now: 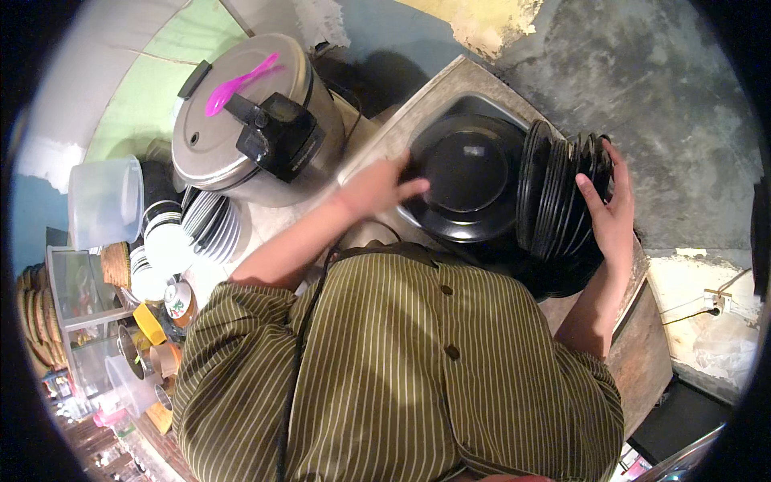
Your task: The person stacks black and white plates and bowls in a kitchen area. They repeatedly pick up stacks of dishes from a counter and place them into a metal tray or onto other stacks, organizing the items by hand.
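A basin sink [482, 102] set in a worktop lies before me, with a large black plate [464, 172] resting over it. My left hand [394, 187] is at the left rim of this plate, blurred, fingers apart; whether it touches the rim I cannot tell. Right of the plate, a row of black plates [551, 193] stands on edge, tightly packed. My right hand [611, 193] grips the right end of this row, thumb on the near side and fingers around the far edge. What lies beneath the row is mostly dark and hidden.
A large steel rice cooker [253, 120] with a pink ladle [241, 84] on its lid stands at the left. Beyond are white plates [214, 226], stacked bowls [165, 247] and a clear plastic tub [105, 202]. Walls rise behind the sink; a wall socket [717, 301] is at the right.
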Tool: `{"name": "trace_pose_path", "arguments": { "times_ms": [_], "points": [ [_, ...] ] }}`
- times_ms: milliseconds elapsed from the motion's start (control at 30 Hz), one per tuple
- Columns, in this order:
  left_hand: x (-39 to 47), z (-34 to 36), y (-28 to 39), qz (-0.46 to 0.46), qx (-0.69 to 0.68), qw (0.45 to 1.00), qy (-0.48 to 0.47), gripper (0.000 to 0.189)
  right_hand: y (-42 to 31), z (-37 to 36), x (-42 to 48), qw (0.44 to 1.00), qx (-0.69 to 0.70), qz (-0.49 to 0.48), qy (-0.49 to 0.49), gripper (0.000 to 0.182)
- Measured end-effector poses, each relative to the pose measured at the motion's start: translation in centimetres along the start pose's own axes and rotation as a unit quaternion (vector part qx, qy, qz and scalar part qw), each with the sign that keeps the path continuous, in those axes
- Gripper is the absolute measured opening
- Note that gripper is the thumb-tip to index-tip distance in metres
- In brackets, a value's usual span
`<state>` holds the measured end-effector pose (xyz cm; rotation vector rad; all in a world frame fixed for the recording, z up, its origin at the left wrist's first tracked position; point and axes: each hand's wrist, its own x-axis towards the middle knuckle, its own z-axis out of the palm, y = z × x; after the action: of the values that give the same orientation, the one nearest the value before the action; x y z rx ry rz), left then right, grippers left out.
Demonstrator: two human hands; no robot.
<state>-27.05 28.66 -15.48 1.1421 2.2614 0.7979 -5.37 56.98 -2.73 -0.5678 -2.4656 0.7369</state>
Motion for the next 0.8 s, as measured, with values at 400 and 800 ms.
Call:
{"name": "trace_pose_path", "arguments": {
  "times_ms": [400,800],
  "points": [
    [0.6,0.5,0.4,-0.156,-0.169,0.969,0.089,0.079,-0.8,-0.4,-0.6,0.999,0.004,0.05,-0.001,0.06],
    [0.9,-1.5,-2.1,-0.142,-0.508,0.849,0.023,0.029,-1.2,-0.5,-0.2,0.996,-0.066,0.004,0.064,0.059]
  ]
}}
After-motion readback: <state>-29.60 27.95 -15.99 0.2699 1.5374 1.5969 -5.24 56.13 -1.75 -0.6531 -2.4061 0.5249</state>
